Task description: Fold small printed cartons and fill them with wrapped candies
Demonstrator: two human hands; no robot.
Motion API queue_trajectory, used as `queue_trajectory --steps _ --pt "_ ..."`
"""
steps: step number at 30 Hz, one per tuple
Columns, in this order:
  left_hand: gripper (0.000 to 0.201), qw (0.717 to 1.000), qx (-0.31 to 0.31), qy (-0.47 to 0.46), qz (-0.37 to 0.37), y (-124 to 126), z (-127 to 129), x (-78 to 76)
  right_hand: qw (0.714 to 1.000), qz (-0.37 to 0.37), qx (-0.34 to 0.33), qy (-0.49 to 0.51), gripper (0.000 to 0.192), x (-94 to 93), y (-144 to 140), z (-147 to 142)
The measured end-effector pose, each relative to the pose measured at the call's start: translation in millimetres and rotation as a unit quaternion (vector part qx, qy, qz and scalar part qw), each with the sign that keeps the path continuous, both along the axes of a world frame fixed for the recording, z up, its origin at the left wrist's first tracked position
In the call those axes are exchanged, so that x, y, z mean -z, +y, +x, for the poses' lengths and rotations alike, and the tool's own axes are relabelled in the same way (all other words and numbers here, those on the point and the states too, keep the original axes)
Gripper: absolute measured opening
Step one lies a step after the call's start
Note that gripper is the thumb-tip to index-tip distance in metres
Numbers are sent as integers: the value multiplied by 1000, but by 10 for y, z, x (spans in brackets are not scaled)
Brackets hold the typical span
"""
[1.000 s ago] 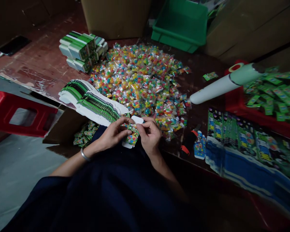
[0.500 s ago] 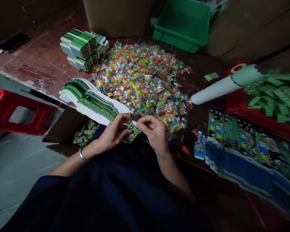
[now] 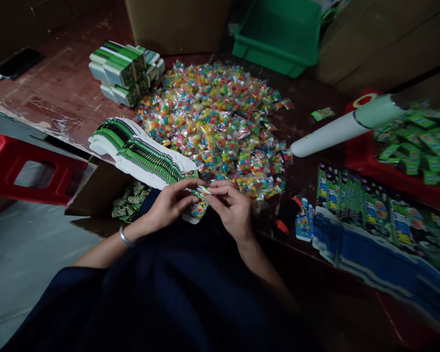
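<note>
Between my hands is a small printed candy box [image 3: 198, 210], green with colourful candy pictures and a white flap at its lower end. My left hand [image 3: 174, 203] pinches it from the left, a silver bangle on the wrist. From the right, the fingertips of my right hand [image 3: 232, 205] grip its upper edge. Fingers partly hide the box. Just beyond my left hand lies a fanned row of flat green cartons [image 3: 150, 159] with white edges. Behind my hands a large heap of clear candy packets [image 3: 216, 127] spreads over the red-brown table [image 3: 69, 58].
Strapped carton bundles [image 3: 119, 68] stand at the back left, a green tray [image 3: 275, 44] at the back right. Below left, an open cardboard box [image 3: 95, 195] holds small filled boxes. On the right are a white cylinder [image 3: 330, 134], a blue box [image 3: 304, 222] and printed pouches [image 3: 374, 230].
The candy box has tilted and shifted slightly down between my hands, so its white lower flap shows. My right fingers have moved a little left, closer to my left hand.
</note>
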State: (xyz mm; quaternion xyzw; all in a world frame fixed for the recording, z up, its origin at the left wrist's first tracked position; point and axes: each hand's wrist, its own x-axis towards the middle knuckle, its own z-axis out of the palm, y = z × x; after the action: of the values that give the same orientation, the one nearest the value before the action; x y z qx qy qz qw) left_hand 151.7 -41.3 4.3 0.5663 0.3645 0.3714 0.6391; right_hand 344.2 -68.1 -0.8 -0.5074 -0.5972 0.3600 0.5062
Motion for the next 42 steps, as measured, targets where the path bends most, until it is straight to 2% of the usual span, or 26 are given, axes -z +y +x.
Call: queue_trajectory --steps 3,5,7,9,10,13,15,17,19,22,24,27,29,32,34,36,39,42 --pt "18 1000 12 -17 -22 -22 -4 31 1000 14 -6 -27 10 95 -122 44" --pt "20 998 21 -22 -51 -13 -31 40 999 6 -23 -43 15 161 -122 140" --pt "28 997 5 -19 -77 27 -83 39 996 0 8 -85 22 219 -46 271" --pt "35 996 -42 2 -75 94 -155 32 980 24 84 -177 23 265 78 392" --pt "38 995 -74 13 -67 131 -193 29 968 39 88 -231 20 281 144 435" --pt "46 986 -153 9 -68 224 -286 20 925 53 -24 -375 32 300 296 462" --pt "56 979 -172 -28 -104 256 -317 20 888 25 -85 -452 43 295 350 423" --pt "59 974 -154 -62 -153 261 -319 29 856 -13 -89 -509 42 284 381 382" --pt "52 971 -114 -83 -195 251 -297 49 835 -35 -76 -544 36 273 404 367" --pt "34 968 -59 -85 -231 226 -236 98 824 -25 -66 -562 37 266 444 397" --pt "29 970 -37 -78 -226 214 -186 133 834 -7 -51 -550 35 270 474 442" --pt "35 980 0 -72 -183 204 -120 171 882 31 1 -470 15 261 521 532" --pt "44 988 21 -68 -140 199 -91 180 926 62 58 -369 7 213 542 583" --pt "47 998 30 -15 -52 184 -68 164 973 77 153 -157 16 45 528 574" --pt "36 998 32 60 5 167 -50 138 980 72 185 -30 18 -111 483 481" --pt "26 989 34 131 57 148 -22 110 980 77 183 27 20 -252 428 334" --pt "24 980 28 166 111 113 33 78 977 97 188 7 21 -353 365 104" --pt "25 981 11 153 121 86 68 63 971 118 195 -71 21 -324 336 -19"
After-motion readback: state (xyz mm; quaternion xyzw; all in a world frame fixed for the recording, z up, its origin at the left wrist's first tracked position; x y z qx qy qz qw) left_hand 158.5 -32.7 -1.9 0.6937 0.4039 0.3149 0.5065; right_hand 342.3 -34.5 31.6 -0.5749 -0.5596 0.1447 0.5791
